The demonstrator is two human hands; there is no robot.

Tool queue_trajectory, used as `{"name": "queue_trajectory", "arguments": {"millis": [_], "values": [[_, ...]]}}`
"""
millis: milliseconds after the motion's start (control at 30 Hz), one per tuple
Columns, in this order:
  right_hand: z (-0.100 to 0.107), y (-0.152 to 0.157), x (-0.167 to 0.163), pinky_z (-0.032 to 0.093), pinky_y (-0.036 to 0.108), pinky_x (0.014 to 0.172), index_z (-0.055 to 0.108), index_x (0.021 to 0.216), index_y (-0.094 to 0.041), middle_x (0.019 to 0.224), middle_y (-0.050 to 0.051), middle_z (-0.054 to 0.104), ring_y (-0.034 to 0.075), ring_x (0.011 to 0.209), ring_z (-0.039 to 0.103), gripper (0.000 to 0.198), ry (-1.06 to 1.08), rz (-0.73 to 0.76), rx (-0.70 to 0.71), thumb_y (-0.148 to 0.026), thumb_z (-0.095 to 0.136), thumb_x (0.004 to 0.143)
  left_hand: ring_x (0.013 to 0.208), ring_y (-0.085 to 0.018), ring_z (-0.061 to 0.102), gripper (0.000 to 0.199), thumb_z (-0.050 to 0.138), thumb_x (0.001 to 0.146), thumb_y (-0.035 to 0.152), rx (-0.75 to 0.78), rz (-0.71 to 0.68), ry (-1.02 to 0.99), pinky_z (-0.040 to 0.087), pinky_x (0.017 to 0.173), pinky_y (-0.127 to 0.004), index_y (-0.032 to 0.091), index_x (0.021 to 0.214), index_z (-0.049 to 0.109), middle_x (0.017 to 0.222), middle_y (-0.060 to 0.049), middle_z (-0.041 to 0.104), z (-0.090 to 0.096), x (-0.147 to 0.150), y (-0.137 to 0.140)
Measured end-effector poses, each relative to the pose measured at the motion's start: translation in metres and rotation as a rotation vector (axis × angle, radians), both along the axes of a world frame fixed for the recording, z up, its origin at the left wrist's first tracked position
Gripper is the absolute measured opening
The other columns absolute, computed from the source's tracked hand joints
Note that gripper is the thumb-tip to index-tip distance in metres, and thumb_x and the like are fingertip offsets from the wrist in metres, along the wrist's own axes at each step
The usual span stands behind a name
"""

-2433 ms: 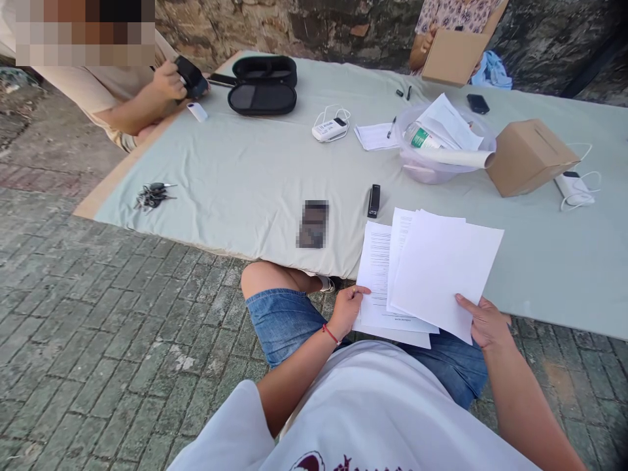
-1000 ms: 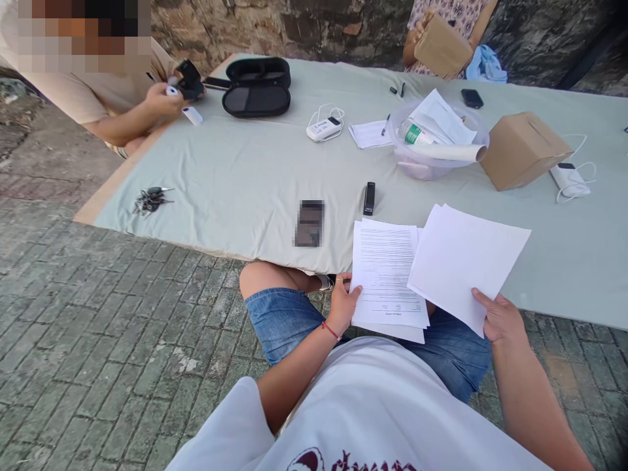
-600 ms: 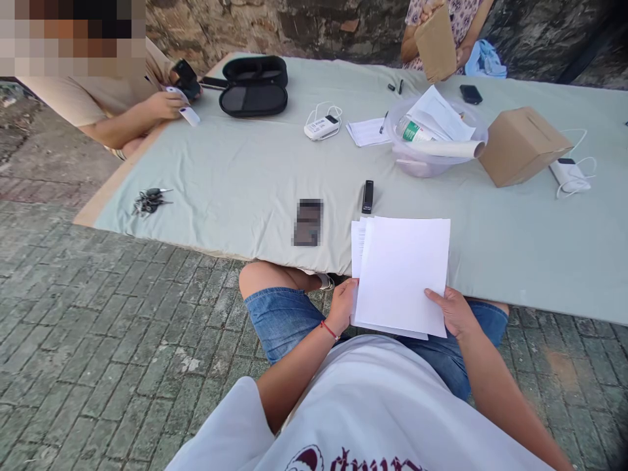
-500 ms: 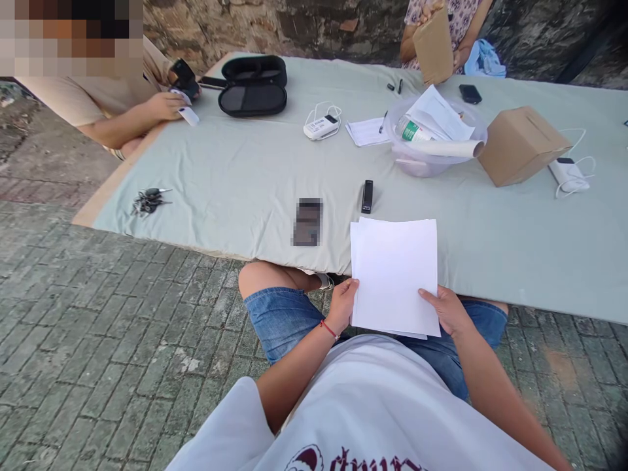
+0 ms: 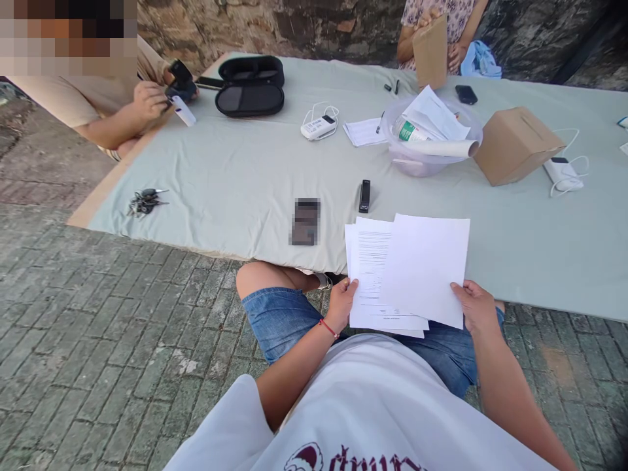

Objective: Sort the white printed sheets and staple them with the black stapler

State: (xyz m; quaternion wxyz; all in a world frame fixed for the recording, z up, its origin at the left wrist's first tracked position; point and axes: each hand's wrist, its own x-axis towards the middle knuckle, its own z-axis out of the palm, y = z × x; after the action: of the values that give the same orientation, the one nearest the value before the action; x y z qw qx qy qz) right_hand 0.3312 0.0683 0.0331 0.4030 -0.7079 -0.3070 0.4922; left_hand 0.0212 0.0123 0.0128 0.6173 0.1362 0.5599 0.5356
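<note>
Pinched at their left edge, printed sheets of paper (image 5: pixel 371 261) are in my left hand (image 5: pixel 342 303), over my lap at the table's near edge. My right hand (image 5: pixel 475 305) grips a blank-faced sheet of paper (image 5: pixel 428 268) by its right edge, thumb on top. That sheet overlaps the right part of the printed ones and hides some of their text. Just beyond the papers lies a black stapler-like object (image 5: pixel 364 196). A dark phone-shaped object (image 5: pixel 305 222), blurred out, rests to its left.
On the cloth-covered table (image 5: pixel 220 183) are keys (image 5: pixel 146 202), a black case (image 5: pixel 251 88), a white power bank (image 5: pixel 318 127), a plastic basin (image 5: pixel 422 163) with papers, and a cardboard box (image 5: pixel 515 147). One person sits at the left; another holds a cardboard piece (image 5: pixel 430 52) opposite.
My right hand has moved right with the top sheet, uncovering print on the sheets in my left hand. The person at left has lifted a hand off the white device.
</note>
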Motion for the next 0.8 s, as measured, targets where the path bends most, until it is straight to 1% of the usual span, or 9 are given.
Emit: {"name": "queue_trajectory", "arguments": {"millis": [100,167,233,333,433,500,600,667,800], "values": [[0.005,0.005,0.020,0.055,0.023,0.051,0.064,0.077,-0.022,0.067,-0.004,0.068,0.012,0.055,0.060,0.025,0.033,-0.196,0.064,-0.028,0.080,0.058,0.059,-0.011,0.050,0.037,0.075,0.068,0.047,0.015,0.010,-0.025,0.041,0.059,-0.023,0.017,0.068,0.052,0.064,0.003,0.056,-0.004,-0.002,-0.001],[0.009,0.008,0.027,0.054,0.022,0.048,0.063,0.074,-0.021,0.066,-0.004,0.067,0.011,0.053,0.059,0.027,0.073,-0.273,0.080,-0.025,0.081,0.056,0.059,-0.010,0.049,0.038,0.074,0.069,0.048,0.023,-0.009,0.023,0.040,0.059,-0.023,0.017,0.068,0.051,0.064,0.003,0.056,-0.006,-0.003,-0.001],[0.012,0.010,0.030,0.053,0.021,0.046,0.061,0.072,-0.021,0.066,-0.004,0.067,0.011,0.052,0.059,0.028,0.113,-0.304,0.089,-0.024,0.082,0.054,0.061,-0.011,0.050,0.038,0.073,0.070,0.049,0.025,-0.043,0.092,0.039,0.059,-0.023,0.017,0.069,0.053,0.065,0.002,0.056,-0.007,-0.003,-0.001],[0.013,0.012,0.026,0.054,0.021,0.046,0.061,0.073,-0.021,0.067,-0.004,0.067,0.011,0.054,0.060,0.029,0.154,-0.296,0.079,-0.023,0.083,0.054,0.062,-0.012,0.051,0.038,0.073,0.070,0.050,0.010,-0.081,0.168,0.039,0.059,-0.024,0.016,0.070,0.055,0.065,0.002,0.058,-0.007,-0.003,-0.001],[0.010,0.010,0.016,0.057,0.021,0.054,0.064,0.078,-0.022,0.072,-0.002,0.070,0.012,0.060,0.064,0.031,0.202,-0.185,0.020,-0.023,0.084,0.054,0.062,-0.012,0.052,0.039,0.074,0.069,0.050,-0.010,-0.089,0.190,0.040,0.059,-0.025,0.017,0.069,0.054,0.066,0.001,0.059,-0.006,-0.003,-0.001],[0.007,0.007,0.006,0.058,0.023,0.060,0.066,0.080,-0.022,0.077,-0.001,0.072,0.014,0.064,0.066,0.031,0.210,-0.040,-0.029,-0.026,0.085,0.056,0.063,-0.013,0.054,0.040,0.074,0.068,0.051,-0.017,-0.084,0.159,0.042,0.061,-0.025,0.017,0.070,0.054,0.068,0.000,0.061,-0.005,-0.002,0.000],[0.003,-0.001,-0.012,0.058,0.028,0.063,0.067,0.083,-0.023,0.080,0.000,0.073,0.017,0.067,0.068,0.028,0.166,0.161,-0.090,-0.034,0.082,0.063,0.065,-0.015,0.057,0.042,0.076,0.065,0.052,-0.027,-0.066,0.096,0.045,0.063,-0.027,0.017,0.072,0.055,0.072,-0.002,0.064,-0.001,-0.002,0.000],[0.001,-0.007,-0.024,0.058,0.031,0.065,0.066,0.084,-0.023,0.081,0.001,0.074,0.020,0.069,0.069,0.027,0.147,0.232,-0.109,-0.039,0.080,0.066,0.066,-0.016,0.059,0.043,0.078,0.063,0.051,-0.030,-0.054,0.068,0.047,0.064,-0.029,0.016,0.073,0.056,0.073,-0.003,0.066,0.001,-0.001,0.001],[-0.003,-0.014,-0.039,0.057,0.033,0.069,0.065,0.085,-0.022,0.084,0.003,0.075,0.022,0.073,0.070,0.029,0.096,0.310,-0.097,-0.044,0.075,0.069,0.067,-0.017,0.061,0.044,0.082,0.058,0.049,-0.035,-0.044,0.050,0.049,0.066,-0.030,0.015,0.074,0.059,0.074,-0.004,0.067,0.002,-0.001,0.001]]}}
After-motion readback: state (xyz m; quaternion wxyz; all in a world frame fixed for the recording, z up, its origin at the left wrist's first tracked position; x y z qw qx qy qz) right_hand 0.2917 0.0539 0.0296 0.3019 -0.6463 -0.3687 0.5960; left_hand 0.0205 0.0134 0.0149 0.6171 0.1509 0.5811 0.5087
